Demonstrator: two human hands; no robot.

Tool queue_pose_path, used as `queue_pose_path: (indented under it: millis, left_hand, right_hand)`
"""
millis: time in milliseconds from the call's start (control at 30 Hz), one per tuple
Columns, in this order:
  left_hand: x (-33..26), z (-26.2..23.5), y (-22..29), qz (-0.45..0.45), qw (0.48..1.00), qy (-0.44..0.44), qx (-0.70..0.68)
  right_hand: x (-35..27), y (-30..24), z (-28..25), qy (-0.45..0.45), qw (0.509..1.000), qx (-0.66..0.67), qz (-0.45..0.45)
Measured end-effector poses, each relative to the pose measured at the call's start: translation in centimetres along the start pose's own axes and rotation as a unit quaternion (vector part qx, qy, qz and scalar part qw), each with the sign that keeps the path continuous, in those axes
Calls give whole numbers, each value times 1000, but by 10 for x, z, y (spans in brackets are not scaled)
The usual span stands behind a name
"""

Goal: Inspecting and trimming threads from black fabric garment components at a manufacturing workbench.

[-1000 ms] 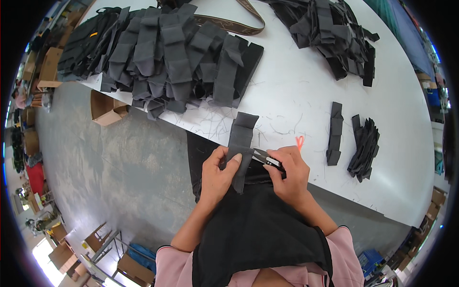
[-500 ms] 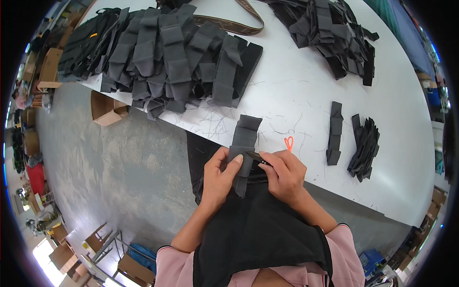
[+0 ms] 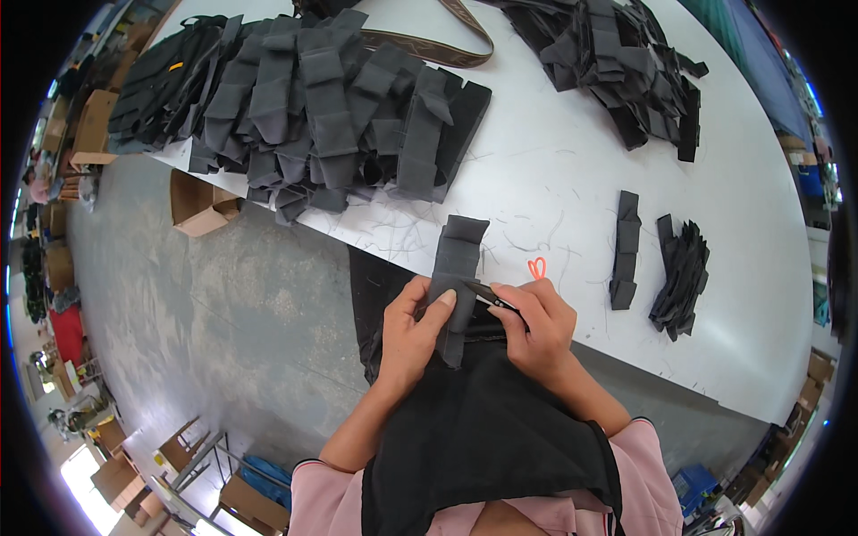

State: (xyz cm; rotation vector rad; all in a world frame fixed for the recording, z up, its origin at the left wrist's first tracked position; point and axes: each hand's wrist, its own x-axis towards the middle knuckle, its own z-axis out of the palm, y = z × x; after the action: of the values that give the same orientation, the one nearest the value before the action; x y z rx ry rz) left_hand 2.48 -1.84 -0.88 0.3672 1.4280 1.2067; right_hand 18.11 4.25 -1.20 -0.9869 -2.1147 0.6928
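Pinching grey strap (image 3: 456,268) between left hand (image 3: 411,335) — right hand (image 3: 534,326)

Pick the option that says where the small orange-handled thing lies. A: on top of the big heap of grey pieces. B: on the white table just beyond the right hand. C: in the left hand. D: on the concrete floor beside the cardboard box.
B: the orange handles lie on the white table, just beyond the right hand, apart from the grey strip both hands hold.

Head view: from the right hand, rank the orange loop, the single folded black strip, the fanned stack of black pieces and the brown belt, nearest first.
From the right hand:
1. Orange loop, just beyond it.
2. Single folded black strip, to its right.
3. Fanned stack of black pieces, farther right.
4. Brown belt, at the table's far side.
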Motion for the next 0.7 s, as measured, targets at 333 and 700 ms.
queue_pose_path:
  millis: [333, 700]
  left_hand:
    - [4, -6, -17, 25, 998, 24, 48]
    - [1, -9, -17, 83, 981, 18, 176]
  right_hand:
    - [-5, 2, 3, -16, 1000, -4, -2]
    - [5, -2, 1, -44, 998, -25, -45]
